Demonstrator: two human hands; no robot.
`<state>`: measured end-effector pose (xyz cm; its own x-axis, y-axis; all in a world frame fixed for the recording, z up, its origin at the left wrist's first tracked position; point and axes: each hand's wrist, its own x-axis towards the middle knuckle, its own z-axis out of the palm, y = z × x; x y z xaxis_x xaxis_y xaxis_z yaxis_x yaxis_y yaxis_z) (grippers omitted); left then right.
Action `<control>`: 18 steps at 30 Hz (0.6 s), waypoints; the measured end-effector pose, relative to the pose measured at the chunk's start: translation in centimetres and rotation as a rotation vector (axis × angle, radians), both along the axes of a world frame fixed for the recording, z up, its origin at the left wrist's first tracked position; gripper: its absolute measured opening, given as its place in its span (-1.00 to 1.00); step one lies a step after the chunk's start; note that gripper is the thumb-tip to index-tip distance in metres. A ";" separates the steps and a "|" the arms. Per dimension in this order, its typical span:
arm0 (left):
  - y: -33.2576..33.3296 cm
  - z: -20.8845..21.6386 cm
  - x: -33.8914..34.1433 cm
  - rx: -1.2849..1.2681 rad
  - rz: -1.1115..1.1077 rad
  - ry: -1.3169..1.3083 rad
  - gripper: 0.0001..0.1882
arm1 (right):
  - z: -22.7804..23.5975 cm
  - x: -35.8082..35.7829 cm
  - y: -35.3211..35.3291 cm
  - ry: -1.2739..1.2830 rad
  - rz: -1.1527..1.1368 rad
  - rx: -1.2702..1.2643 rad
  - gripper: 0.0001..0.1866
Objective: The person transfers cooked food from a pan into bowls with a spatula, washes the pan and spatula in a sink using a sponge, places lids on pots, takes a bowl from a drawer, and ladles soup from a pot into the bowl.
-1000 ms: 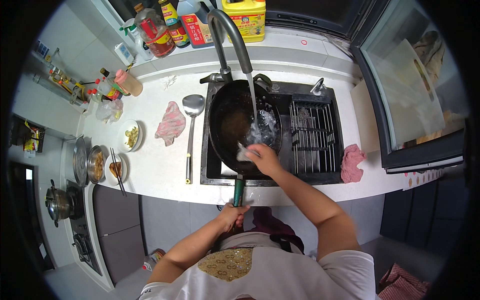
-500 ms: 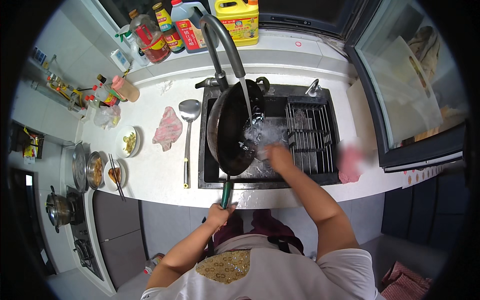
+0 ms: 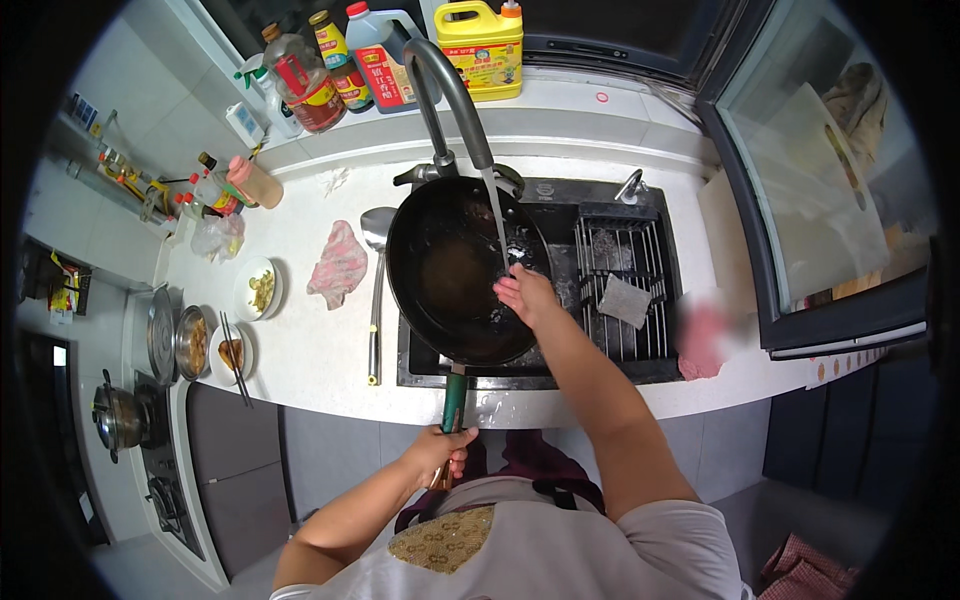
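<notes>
Head view: from where I stood, the white counter (image 3: 310, 352) was the largest item, running the width of the work area. Set into it was the black sink (image 3: 600, 371). The black pan (image 3: 415, 270) was positioned over the sink's left side, opening upward, its left edge overlapping the counter; whether it rested on the sink or was held clear could not be determined. A brownish patch showed at its bottom. The wire rack (image 3: 627, 212) occupied the sink's right side. Behind the pan stood the grey tap (image 3: 467, 105), its water stream (image 3: 497, 212) falling into the pan's right half. A metal spatula (image 3: 376, 290) lay left of the pan, its head near the rim.

Left hand (image 3: 440, 452): fingers wrapped around the pan's green handle (image 3: 453, 400). Right hand (image 3: 528, 293): over the pan's right edge, beside the falling water, fingers partly extended and loosely bent, nothing visible in them; contact with the pan could not be confirmed.

A pink cloth (image 3: 338, 265) lay left of the spatula. Farther left was a white bowl (image 3: 243, 301) of chopped food. The smallest item, a grey pad (image 3: 626, 301), lay flat on the rack.
</notes>
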<state>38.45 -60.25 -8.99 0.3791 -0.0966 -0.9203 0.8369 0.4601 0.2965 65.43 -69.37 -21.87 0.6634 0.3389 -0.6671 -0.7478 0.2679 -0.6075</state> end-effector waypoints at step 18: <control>-2.3 2.2 0.8 0.172 0.031 -0.167 -0.63 | 6.6 4.8 5.4 -0.264 0.644 -0.432 -0.73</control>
<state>39.25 -62.55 -6.75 0.5282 0.0702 -0.8462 0.7555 0.4159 0.5061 70.22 -63.98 -15.25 0.5797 0.4563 -0.6751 -0.4930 -0.4633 -0.7364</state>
